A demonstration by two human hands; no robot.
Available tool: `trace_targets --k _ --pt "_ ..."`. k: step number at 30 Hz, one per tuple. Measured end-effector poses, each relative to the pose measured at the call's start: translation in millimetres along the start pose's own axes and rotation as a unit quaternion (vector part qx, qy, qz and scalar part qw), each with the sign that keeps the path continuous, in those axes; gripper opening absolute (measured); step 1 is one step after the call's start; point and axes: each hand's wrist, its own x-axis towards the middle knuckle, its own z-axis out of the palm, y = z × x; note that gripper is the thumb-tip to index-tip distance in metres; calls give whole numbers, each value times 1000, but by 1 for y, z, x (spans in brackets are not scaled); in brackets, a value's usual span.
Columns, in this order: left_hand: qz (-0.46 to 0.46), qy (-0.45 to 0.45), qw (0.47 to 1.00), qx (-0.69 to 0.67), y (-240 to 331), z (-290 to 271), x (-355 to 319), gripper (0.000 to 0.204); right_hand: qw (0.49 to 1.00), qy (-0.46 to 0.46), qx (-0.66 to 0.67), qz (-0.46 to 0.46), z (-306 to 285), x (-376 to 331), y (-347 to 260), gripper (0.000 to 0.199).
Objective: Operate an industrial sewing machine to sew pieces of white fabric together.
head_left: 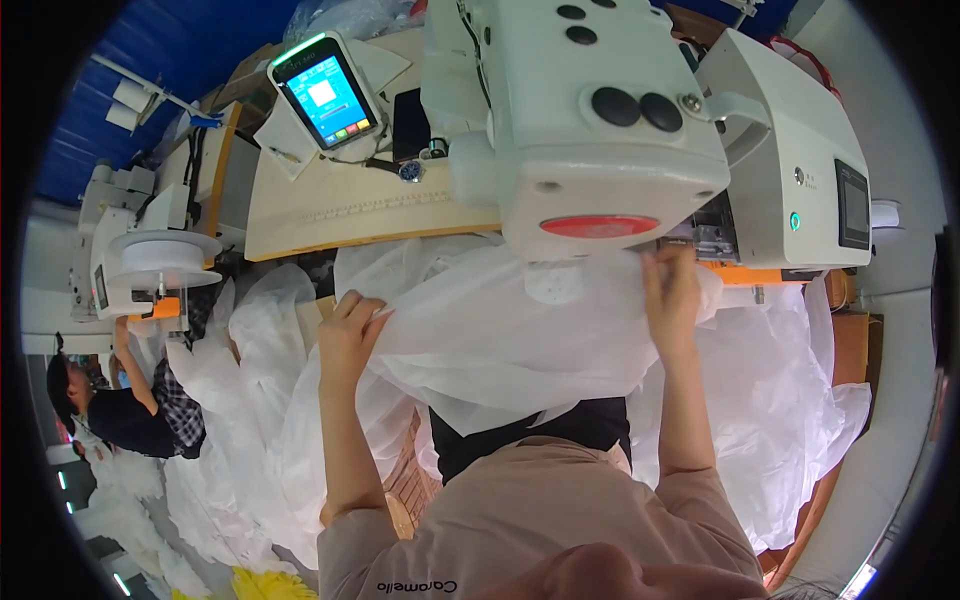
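Sheer white fabric (520, 340) spreads across my lap and rises to the white sewing machine (610, 170) in front of me. My left hand (350, 325) pinches its edge on the left, fingers pressed together and arm bent. Beside the machine's front end, my right hand (673, 290) is closed on a gathered part of the same fabric, near the metal parts at the machine's right. The machine's head hides its needle area.
A lit touch panel (328, 95), a wristwatch (409, 171) and a dark phone (410, 125) rest on the wooden table (300, 215). A white control box (800, 170) stands right. More white fabric (750, 450) hangs beside me. At far left, a person (130, 415) works at another machine.
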Motion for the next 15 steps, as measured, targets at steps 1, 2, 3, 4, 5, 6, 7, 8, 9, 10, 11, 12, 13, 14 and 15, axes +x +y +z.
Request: trace_targets --k 1,2,3,4,5,6,7,8,9,10,11,12,13,14,15 --pt "-2 -2 1000 0 -3 4 0 13 994 6 84 74 -1 0 2 19" --pt "-14 -30 999 36 -10 13 1 14 994 4 84 75 3 0 7 19" --pt "-23 -60 995 71 -15 22 2 14 998 47 44 -6 7 -1 12 19" --pt "-31 -89 990 106 -19 28 1 15 992 88 5 -87 11 -1 18 18" --pt "-31 -91 990 105 -22 34 -1 15 977 126 -33 -170 14 -3 23 17" --pt "-52 -105 984 137 -25 39 -4 16 977 125 -34 -169 13 -4 24 17" --pt "-74 -118 976 169 -26 42 -8 17 986 63 -73 -135 13 -6 23 17" --pt "-95 -130 966 203 -30 43 -11 18 989 3 -109 -101 15 -7 23 16" --pt "-95 -128 966 206 -34 42 -17 18 986 -57 -144 -67 15 -7 21 15" --pt "-149 -102 964 194 -41 41 -21 19 986 -51 -140 -70 16 -4 17 15" --pt "-203 -75 959 181 -48 37 -25 20 985 -24 -143 -92 12 -5 11 15" --pt "-256 -47 951 166 -54 33 -27 21 983 5 -146 -115 8 -5 5 16" --pt "-256 -41 951 168 -56 28 -31 21 979 30 -149 -136 6 -7 1 16" --pt "-237 75 955 161 -56 22 -34 22 979 33 -146 -139 10 -7 -2 16" --pt "-214 187 947 149 -52 18 -34 23 983 45 -108 -143 11 -8 -5 17"
